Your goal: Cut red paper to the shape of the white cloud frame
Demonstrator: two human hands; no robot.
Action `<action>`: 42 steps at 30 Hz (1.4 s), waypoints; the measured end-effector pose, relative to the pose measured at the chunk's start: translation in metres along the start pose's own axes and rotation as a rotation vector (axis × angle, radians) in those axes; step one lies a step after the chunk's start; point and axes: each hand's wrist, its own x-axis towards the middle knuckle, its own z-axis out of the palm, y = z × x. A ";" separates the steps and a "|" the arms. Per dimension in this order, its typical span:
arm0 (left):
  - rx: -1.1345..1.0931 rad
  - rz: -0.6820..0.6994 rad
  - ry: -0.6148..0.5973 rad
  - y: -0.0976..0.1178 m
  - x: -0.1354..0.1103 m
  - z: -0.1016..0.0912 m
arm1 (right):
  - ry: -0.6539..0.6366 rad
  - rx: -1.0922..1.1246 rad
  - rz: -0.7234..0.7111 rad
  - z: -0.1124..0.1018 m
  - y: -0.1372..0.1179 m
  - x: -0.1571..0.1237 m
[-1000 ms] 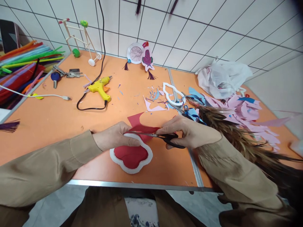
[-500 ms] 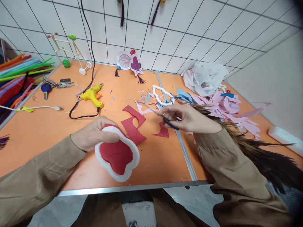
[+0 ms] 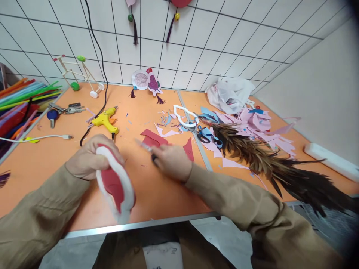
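My left hand point(image 3: 91, 157) pinches a red and white layered cutout point(image 3: 113, 186) by its upper edge, thumb on the front. The piece has a wavy white border around a red middle and stands tilted, nearly edge-on, above the table's front edge. To its right, my right hand point(image 3: 174, 160) is closed around a slim black-handled craft knife point(image 3: 143, 145). Its pale blade points left and is blurred by motion. Red paper offcuts point(image 3: 153, 137) lie just beyond this hand, and another red scrap point(image 3: 189, 149) is to its right.
A yellow glue gun point(image 3: 105, 120) with a black cord lies at left. Beyond my right hand are a white wavy frame point(image 3: 182, 121), dark-handled scissors point(image 3: 203, 135) and pink scraps point(image 3: 258, 123). Long brown feathers point(image 3: 252, 153) cross the right side. A white plastic bag point(image 3: 228, 93) sits behind.
My right hand has moved left with the knife, uncovering the scissors. My left hand has shifted left and turned the cutout from facing me to nearly edge-on. The view has tilted up slightly.
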 end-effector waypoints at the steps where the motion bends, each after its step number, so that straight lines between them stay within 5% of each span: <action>1: 0.018 0.020 -0.071 0.001 0.002 0.007 | 0.021 -0.033 0.096 -0.002 0.018 0.005; 4: 0.004 -0.042 -0.144 0.001 0.008 0.021 | 0.065 -0.092 0.248 -0.005 0.066 0.007; 7: -0.012 -0.125 -0.141 -0.006 0.014 0.028 | 0.079 -0.116 0.289 -0.005 0.085 -0.003; 15: -0.037 -0.221 -0.115 -0.019 0.021 0.035 | 0.104 -0.069 0.052 -0.002 0.046 -0.005; 24: -0.056 -0.214 -0.145 -0.023 0.022 0.036 | 0.087 -0.115 -0.012 -0.007 0.044 0.003; 42: 0.063 -0.139 -0.043 -0.021 0.021 0.045 | 0.062 -0.025 0.184 0.000 0.036 0.006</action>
